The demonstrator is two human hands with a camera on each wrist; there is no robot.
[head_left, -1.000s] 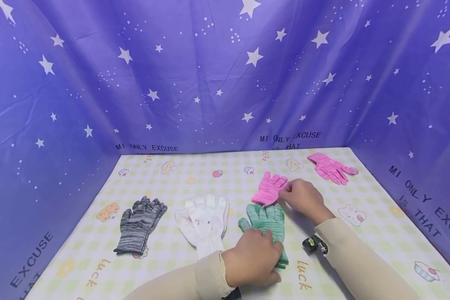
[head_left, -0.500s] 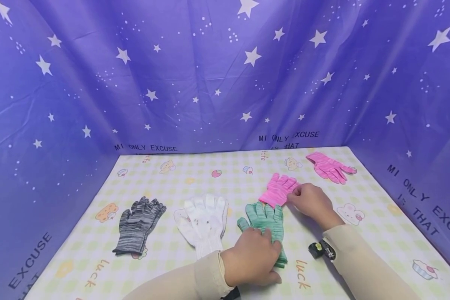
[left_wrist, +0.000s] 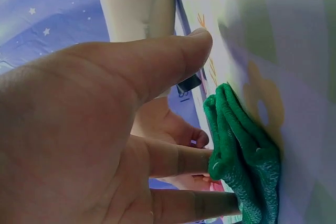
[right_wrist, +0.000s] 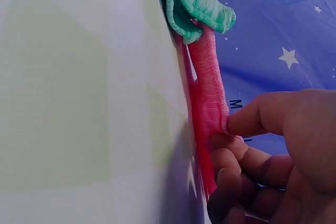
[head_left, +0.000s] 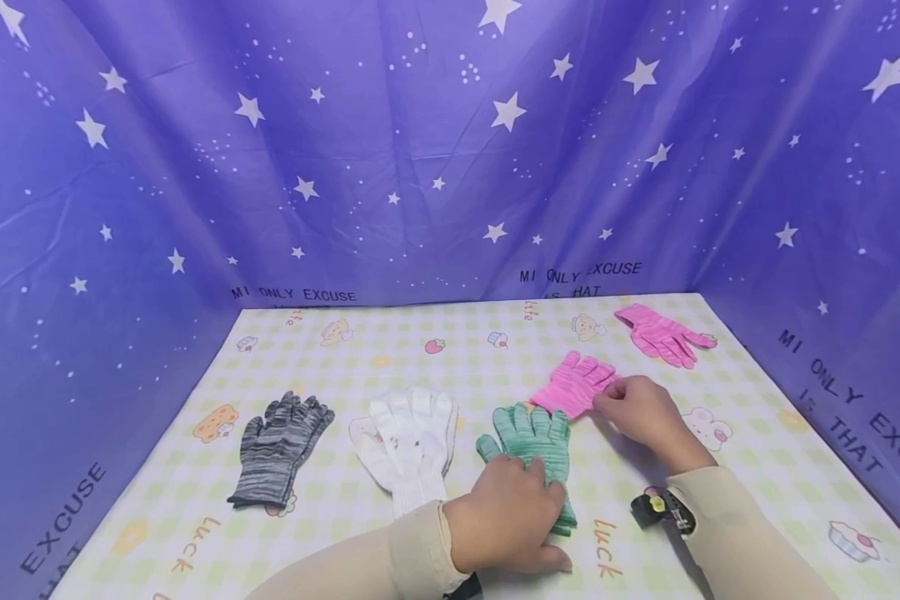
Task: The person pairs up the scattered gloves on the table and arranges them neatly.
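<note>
My right hand (head_left: 645, 417) pinches the edge of a pink knit glove (head_left: 573, 383) between thumb and fingers, and in the right wrist view that pink glove (right_wrist: 207, 77) is lifted a little at the pinch. Its near end meets the fingertips of a pair of green gloves (head_left: 536, 429). On those green gloves rests my left hand (head_left: 504, 517), its fingers fairly straight and its thumb out to the side. The left wrist view shows the folded cuffs of the green gloves (left_wrist: 241, 156) by the fingers. A second pink glove (head_left: 660, 335) lies at the far right.
A pair of white gloves (head_left: 408, 442) lies left of the green ones, partly behind the left sleeve (head_left: 375, 554). Farther left is a grey-black striped pair (head_left: 279, 450). The checked tablecloth (head_left: 382, 333) ends at a purple star-patterned curtain (head_left: 397, 150).
The right hand has drawn the pinched pink glove to the right and slightly nearer, turning it a little. My left hand has stayed on the green gloves.
</note>
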